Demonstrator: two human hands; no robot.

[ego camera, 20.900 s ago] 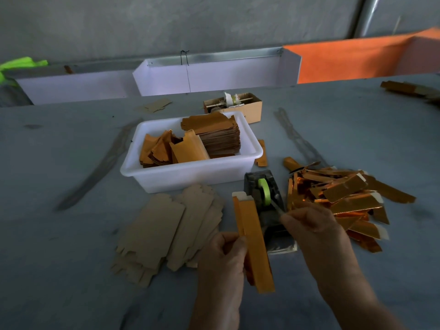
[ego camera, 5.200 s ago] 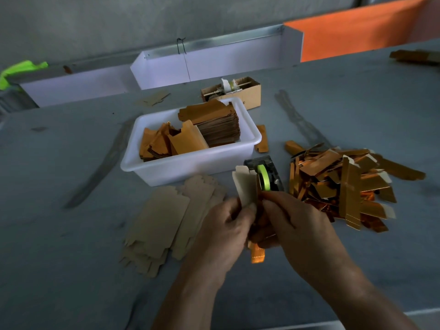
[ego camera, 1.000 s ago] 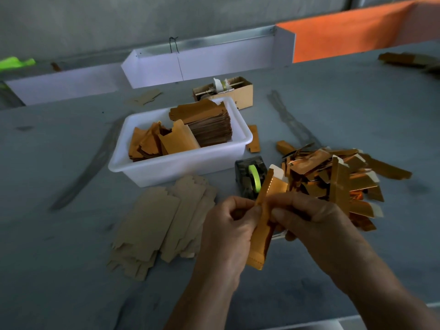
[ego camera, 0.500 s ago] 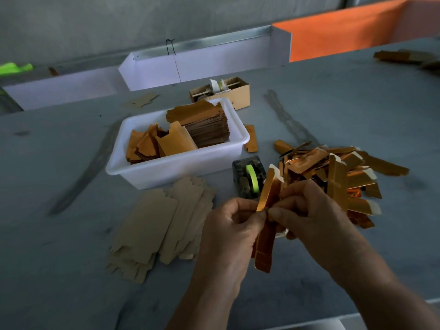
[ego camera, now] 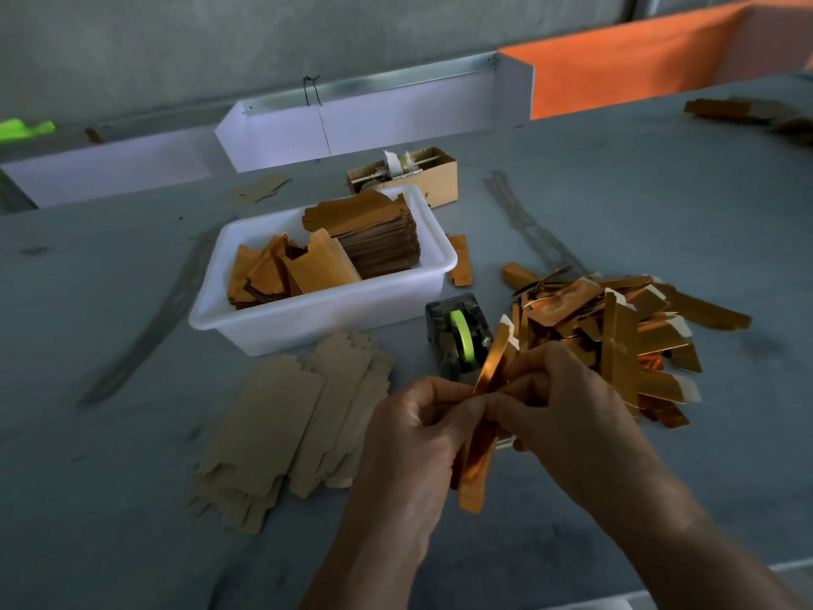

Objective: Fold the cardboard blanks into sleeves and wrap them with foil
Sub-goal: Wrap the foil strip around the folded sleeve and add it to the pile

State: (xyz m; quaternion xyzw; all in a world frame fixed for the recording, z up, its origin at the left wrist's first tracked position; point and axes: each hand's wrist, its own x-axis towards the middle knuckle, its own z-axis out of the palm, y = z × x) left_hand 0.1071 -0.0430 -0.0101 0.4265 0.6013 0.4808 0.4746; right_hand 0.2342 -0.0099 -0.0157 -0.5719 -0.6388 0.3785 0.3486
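A long gold-foil sleeve (ego camera: 477, 455) stands nearly upright in front of me, its white-tipped top end leaning slightly right. My left hand (ego camera: 413, 438) pinches its middle from the left, and my right hand (ego camera: 567, 416) pinches the same spot from the right. Plain brown cardboard blanks (ego camera: 281, 424) lie fanned on the table to the left of my hands. A heap of foil-covered sleeves (ego camera: 616, 332) lies to the right. Behind my hands sits a tape dispenser (ego camera: 457, 336) with a green roll.
A white plastic tub (ego camera: 321, 310) behind the blanks holds stacked gold foil pieces. A small open cardboard box (ego camera: 409, 173) stands behind it. White and orange partitions (ego camera: 374, 121) line the grey table's far edge. More sleeves (ego camera: 748, 112) lie far right.
The sleeve has turned edge-on and more upright between my fingers over the last second. Both hands stay pinched at its middle, a little closer together.
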